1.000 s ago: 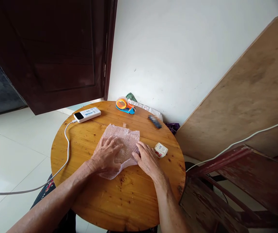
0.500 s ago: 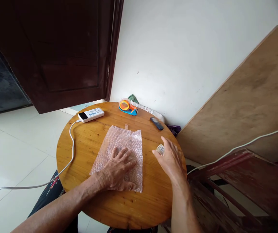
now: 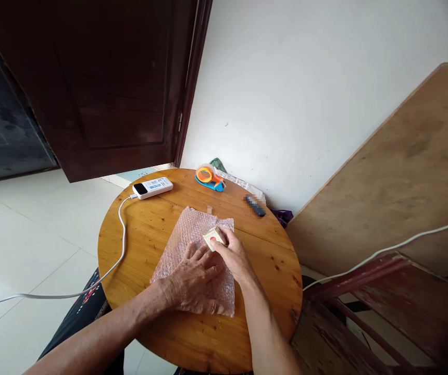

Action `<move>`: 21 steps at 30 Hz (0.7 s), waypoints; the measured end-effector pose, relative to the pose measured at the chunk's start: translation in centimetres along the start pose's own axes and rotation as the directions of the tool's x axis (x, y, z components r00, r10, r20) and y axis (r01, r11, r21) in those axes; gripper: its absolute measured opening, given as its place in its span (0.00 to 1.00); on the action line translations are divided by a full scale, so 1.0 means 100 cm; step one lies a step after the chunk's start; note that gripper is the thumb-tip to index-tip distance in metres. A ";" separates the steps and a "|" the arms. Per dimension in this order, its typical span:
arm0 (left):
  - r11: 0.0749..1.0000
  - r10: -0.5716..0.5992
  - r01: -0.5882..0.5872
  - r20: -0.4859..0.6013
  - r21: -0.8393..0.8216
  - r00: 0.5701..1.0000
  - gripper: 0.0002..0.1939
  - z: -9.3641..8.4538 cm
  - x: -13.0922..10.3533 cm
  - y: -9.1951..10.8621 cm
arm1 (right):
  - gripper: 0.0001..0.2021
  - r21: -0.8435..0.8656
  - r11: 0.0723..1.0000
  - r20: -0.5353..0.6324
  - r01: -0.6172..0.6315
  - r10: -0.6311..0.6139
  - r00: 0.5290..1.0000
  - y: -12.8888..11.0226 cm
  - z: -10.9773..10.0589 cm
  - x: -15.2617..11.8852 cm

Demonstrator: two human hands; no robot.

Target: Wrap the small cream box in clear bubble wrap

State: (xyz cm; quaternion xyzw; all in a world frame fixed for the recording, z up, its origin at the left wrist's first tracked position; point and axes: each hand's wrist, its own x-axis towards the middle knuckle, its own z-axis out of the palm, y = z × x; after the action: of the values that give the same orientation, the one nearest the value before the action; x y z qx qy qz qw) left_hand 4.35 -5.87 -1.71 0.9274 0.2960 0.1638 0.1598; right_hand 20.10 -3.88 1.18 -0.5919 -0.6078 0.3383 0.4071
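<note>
A sheet of bubble wrap (image 3: 187, 229) lies flat on the round wooden table (image 3: 130, 276). My left hand (image 3: 195, 278) presses on it, palm down with the fingers spread. Between the thumb and fingers of my right hand (image 3: 234, 255) is a small cream-coloured box (image 3: 213, 237) with a red mark on its face. It is held tilted over the bubble wrap, just beyond the fingertips of my left hand. Whether the box touches the wrap I cannot tell.
An orange and blue tape dispenser (image 3: 211, 178) stands at the far edge. A white power bank (image 3: 152, 187) with a white cable (image 3: 123, 229) lies far left, and a dark, partly blurred object (image 3: 256, 206) far right. A wooden board (image 3: 396, 172) leans against the wall.
My right hand has taken hold of the small box at the table's right side and carried it left over the bubble wrap. My left hand stays flat on the wrap. The view has shifted slightly.
</note>
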 end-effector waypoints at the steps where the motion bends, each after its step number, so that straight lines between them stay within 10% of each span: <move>1: 1.000 -0.010 0.010 -0.005 -0.008 1.000 0.45 -0.003 -0.003 0.000 | 0.21 -0.019 0.999 -0.031 -0.036 0.035 0.999 0.007 0.002 0.003; 7: 0.957 -0.284 0.287 -0.086 0.031 0.955 0.42 -0.009 -0.025 -0.018 | 0.23 -0.081 0.996 -0.029 -0.023 0.021 0.999 0.025 -0.004 -0.001; 21: 0.963 -0.270 0.268 -0.145 -0.036 0.952 0.56 0.003 -0.029 -0.033 | 0.28 -0.342 0.903 0.181 0.261 -0.209 0.961 0.018 0.011 -0.016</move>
State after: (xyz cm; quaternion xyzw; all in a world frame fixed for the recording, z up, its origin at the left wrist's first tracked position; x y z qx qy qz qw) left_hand 0.60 -5.16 -3.87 0.8623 0.4293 0.2117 0.1654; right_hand 19.88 -5.31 -1.08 -0.5539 -0.7538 0.2092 0.2850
